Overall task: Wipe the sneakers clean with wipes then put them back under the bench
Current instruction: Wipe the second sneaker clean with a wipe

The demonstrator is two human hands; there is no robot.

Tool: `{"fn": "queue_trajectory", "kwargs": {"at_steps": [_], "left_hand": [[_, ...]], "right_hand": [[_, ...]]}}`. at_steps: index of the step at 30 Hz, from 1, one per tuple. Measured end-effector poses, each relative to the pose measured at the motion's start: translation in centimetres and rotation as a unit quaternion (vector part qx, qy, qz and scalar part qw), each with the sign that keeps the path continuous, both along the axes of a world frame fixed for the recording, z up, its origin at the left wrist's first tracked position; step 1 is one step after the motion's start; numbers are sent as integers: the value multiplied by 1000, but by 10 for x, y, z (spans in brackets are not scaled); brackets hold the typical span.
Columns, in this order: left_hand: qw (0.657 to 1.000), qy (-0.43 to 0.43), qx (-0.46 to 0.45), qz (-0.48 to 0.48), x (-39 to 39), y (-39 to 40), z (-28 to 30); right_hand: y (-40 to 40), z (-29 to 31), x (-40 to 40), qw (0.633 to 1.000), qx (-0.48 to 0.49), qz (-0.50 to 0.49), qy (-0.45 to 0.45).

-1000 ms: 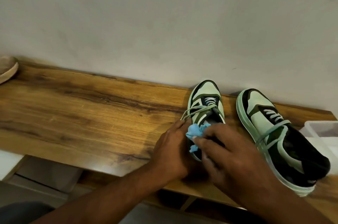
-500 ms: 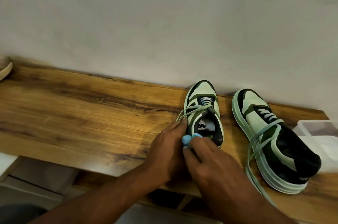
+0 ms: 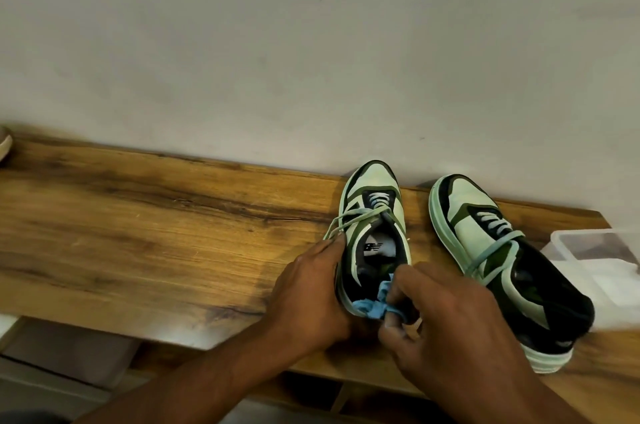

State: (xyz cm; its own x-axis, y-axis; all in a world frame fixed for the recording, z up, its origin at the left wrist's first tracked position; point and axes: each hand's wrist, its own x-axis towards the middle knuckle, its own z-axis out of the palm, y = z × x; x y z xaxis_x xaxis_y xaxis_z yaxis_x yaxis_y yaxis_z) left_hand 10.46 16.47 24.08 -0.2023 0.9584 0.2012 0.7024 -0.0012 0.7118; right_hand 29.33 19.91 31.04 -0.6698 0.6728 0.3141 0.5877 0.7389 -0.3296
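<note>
Two mint-green and black sneakers stand on the wooden bench (image 3: 145,250), toes toward the wall. My left hand (image 3: 311,295) grips the left side of the nearer sneaker (image 3: 375,216) at its heel end. A crumpled blue wipe (image 3: 375,302) is pinched in my right hand (image 3: 446,330) and pressed against that sneaker's heel collar. The second sneaker (image 3: 498,257) stands untouched to the right, its laces loose.
A clear plastic container (image 3: 595,261) sits at the bench's right end, behind the second sneaker. The edge of a beige shoe (image 3: 4,143) shows at the far left. A plain wall rises behind the bench; a darker space lies below its front edge.
My right hand has shifted with the wipe from the sneaker's left side round to its heel collar. My left hand keeps its hold on the sneaker.
</note>
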Motion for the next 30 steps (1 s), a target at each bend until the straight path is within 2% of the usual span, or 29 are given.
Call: {"fn": "queue_trajectory", "kwargs": {"at_steps": [5,12,16,25,30], "left_hand": [[1000,5,12,2,1,-1,-1],[1000,24,9,-4,6,0,1],[1000,24,5,-17,15,-2,4],[999,3,-17,-30,39,-10,4],[997,3,-56,-57,46,-17,10]], "right_hand": [[1,4,3,999,1,-10,41],[-4,1,-3,999,-3,-4,-54],[-6,0,-1,997,-10,-17,-74],[-7,11,14,997,-47,-48,-37],[-8,4,35,990,-72,-99,72]]}}
